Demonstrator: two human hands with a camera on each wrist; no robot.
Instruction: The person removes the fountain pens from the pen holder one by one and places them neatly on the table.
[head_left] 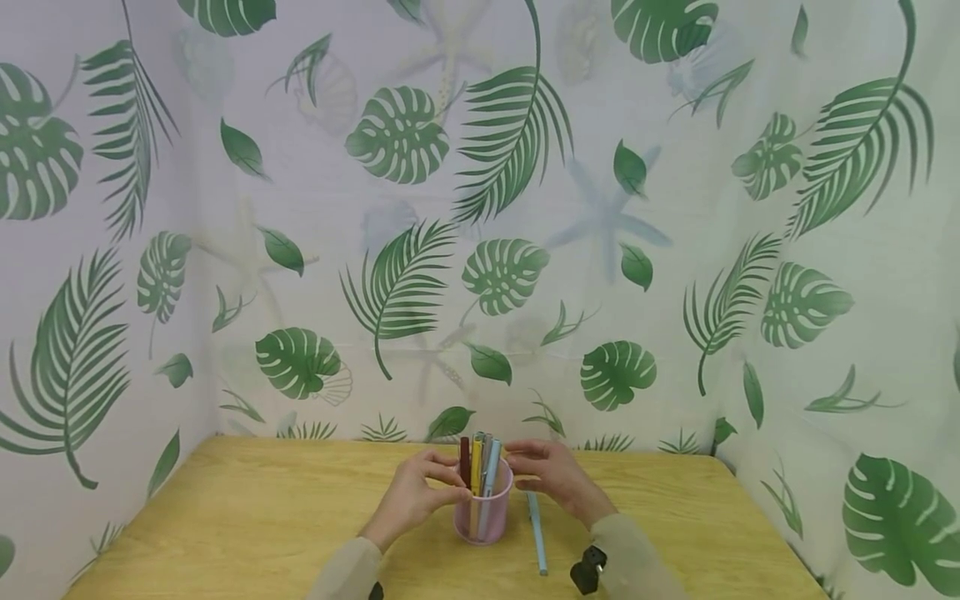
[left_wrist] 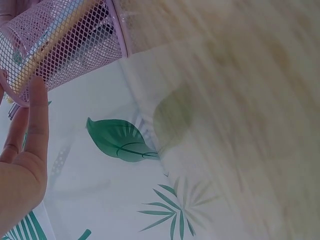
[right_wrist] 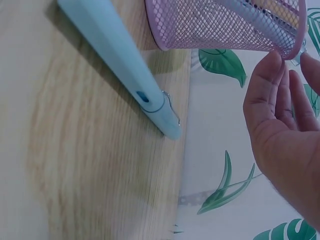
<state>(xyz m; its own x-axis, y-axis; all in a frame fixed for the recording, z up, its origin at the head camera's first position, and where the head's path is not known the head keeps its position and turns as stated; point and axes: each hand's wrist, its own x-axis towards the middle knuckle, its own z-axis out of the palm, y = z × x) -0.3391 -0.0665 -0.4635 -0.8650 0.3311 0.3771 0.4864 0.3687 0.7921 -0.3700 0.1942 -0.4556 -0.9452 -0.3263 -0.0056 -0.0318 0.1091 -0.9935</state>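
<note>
The pink mesh pen cup (head_left: 497, 515) stands upright on the counter (head_left: 300, 500) between the two hands, with a dark red pen (head_left: 465, 461) and a yellow pen (head_left: 477, 467) among those in it. The left hand (head_left: 414, 498) has thumb and finger bent in on the left of its rim, seemingly pinching it; the right hand (head_left: 557, 477) is half open, relaxed, a fingertip touching the rim's right side, no firm grip visible. A loose light blue pen (head_left: 537, 535) lies flat just right of the cup, below and slightly left of the right hand, clearly the nearer one, its long axis running from wall towards person, clip end farther away
</note>
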